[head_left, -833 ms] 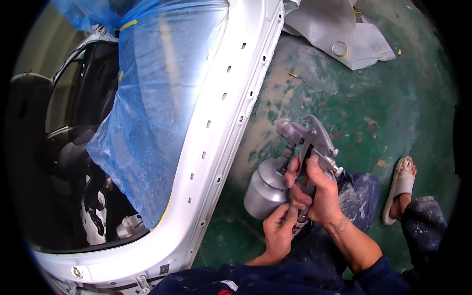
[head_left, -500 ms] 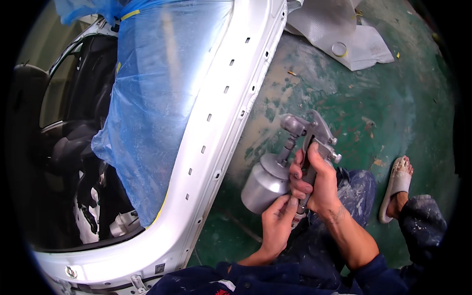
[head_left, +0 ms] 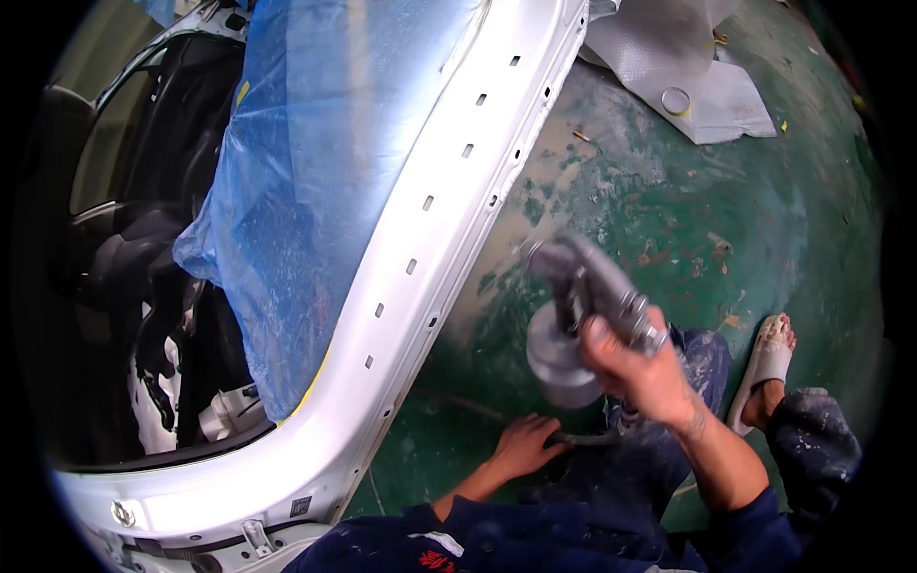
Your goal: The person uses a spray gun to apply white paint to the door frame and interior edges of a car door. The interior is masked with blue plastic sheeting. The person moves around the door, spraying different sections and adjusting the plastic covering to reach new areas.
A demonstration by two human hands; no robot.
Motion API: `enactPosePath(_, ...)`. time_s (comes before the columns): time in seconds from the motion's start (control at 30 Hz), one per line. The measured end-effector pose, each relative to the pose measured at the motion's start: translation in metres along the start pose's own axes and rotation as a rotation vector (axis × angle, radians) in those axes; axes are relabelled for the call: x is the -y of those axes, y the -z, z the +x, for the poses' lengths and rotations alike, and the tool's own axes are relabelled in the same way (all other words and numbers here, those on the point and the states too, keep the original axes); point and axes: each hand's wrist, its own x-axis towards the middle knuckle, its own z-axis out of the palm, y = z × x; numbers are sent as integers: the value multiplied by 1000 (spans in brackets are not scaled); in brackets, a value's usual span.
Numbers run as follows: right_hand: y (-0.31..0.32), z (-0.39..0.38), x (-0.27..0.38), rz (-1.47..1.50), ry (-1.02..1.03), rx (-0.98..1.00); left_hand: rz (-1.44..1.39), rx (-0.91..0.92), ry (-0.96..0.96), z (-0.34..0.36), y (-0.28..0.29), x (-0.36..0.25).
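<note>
My right hand [head_left: 635,368] is wrapped round the grip of a metal spray gun [head_left: 592,272], which is blurred by motion. Below the gun's head hangs its silver paint cup [head_left: 556,358]. My left hand [head_left: 525,447] is off the gun, lower and to its left, fingers stretched out with the back of the hand up. Close by its fingertips runs a thin air hose [head_left: 592,439]; whether they touch it I cannot tell. To the left stands a white car body [head_left: 392,296], its side frame slanting past both hands.
Blue masking film [head_left: 306,172] covers part of the car opening, edged with yellow tape [head_left: 310,396]. A grey-white sheet [head_left: 659,57] with a tape roll [head_left: 676,101] lies on the stained green floor [head_left: 764,229]. My sandalled foot [head_left: 764,368] rests at the right.
My left hand has let go of the gun's lower handle and dropped down and left. The right hand has turned the gun and its cup has swung to the right. The view has shifted slightly.
</note>
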Motion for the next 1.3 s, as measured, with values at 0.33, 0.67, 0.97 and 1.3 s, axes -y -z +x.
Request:
enactPosePath(0.33, -13, -17, 54, -86, -141, 56, -179, 149, -100, -8, 16, -37)
enactPosePath(0.67, -49, -21, 66, -441, -230, -47, -113, -24, -77, -23, 7, -24)
enactPosePath(0.97, -107, -20, 70, -258, -358, 37, -220, -294, -234, -78, 10, -19)
enactPosePath(1.3, -104, -25, 77, -552, -201, -183, -249, -351, -221, -60, 19, -27)
